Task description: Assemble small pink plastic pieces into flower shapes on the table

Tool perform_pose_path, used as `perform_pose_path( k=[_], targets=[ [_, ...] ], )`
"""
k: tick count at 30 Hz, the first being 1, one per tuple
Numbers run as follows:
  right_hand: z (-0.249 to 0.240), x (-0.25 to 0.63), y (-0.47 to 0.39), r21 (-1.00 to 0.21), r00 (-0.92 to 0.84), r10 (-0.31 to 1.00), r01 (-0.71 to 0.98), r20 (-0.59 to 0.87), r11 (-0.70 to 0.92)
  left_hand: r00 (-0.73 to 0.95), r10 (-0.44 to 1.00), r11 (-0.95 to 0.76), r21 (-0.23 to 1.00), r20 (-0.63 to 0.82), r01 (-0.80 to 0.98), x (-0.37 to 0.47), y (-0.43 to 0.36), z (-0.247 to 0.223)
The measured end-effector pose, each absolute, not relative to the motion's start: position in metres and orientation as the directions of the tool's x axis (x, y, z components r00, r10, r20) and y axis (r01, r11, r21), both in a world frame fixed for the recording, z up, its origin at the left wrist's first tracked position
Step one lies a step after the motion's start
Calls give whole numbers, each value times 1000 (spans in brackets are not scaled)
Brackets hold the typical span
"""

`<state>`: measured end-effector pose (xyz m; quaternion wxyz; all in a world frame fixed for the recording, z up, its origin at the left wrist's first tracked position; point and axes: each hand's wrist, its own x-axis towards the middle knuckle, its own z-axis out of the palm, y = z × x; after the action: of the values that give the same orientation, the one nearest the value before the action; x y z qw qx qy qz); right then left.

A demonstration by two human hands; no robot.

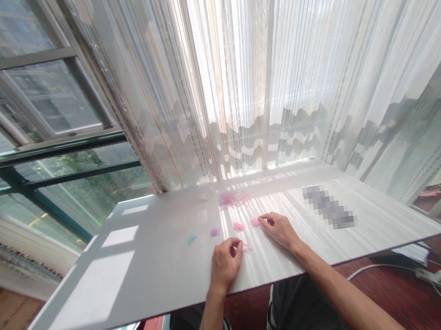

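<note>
— What is nearest on the table [158, 281]?

— The left hand [225, 267], close to the front edge. Its thumb and index finger curl toward each other beside some loose pink pieces [248, 248]. Whether they grip one, I cannot tell.

— And these pieces, do they point somewhere?

— They spread a little sideways, from the fingertips toward the right. Single pieces are too small for me to read an axis.

— Where is the right hand [281, 230]?

— Slightly farther, at the right end of a row. Its thumb and index finger come together at the edge of a pink pile [255, 222]; I cannot tell if something is between them.

— What else is in this row?

— Going left: a coral pile [239, 227], a purple pile [213, 232] and a blue pile [192, 239]. The gaps probably keep the colours apart, and both hands can reach there easily.

— And behind?

— A mixed heap [234, 199], wider than deep, so its long axis lies left to right. I think it is put back to leave working space. Beyond it hangs the curtain [233, 76].
</note>
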<state>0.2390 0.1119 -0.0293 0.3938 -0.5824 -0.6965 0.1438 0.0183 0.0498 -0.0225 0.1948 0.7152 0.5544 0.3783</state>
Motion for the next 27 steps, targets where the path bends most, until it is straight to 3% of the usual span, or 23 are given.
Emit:
perform_pose_path(
  k=[8, 12, 17, 27],
  targets=[
    [-27, 239, 106, -686, -1, 897, 644, 441, 338, 103, 910, -353, 620, 402, 700, 19, 50, -24],
    [-24, 233, 93, -637, -179, 851, 592, 494, 494, 104, 918, -319, 556, 383, 768, 22, 50, -24],
    [-19, 225, 77, -562, -420, 788, 552, 451, 616, 132, 923, -315, 516, 360, 797, 25, 48, -21],
    [-25, 220, 70, -497, -480, 744, 555, 464, 668, 186, 918, -352, 503, 351, 789, 25, 44, -18]
  ],
)
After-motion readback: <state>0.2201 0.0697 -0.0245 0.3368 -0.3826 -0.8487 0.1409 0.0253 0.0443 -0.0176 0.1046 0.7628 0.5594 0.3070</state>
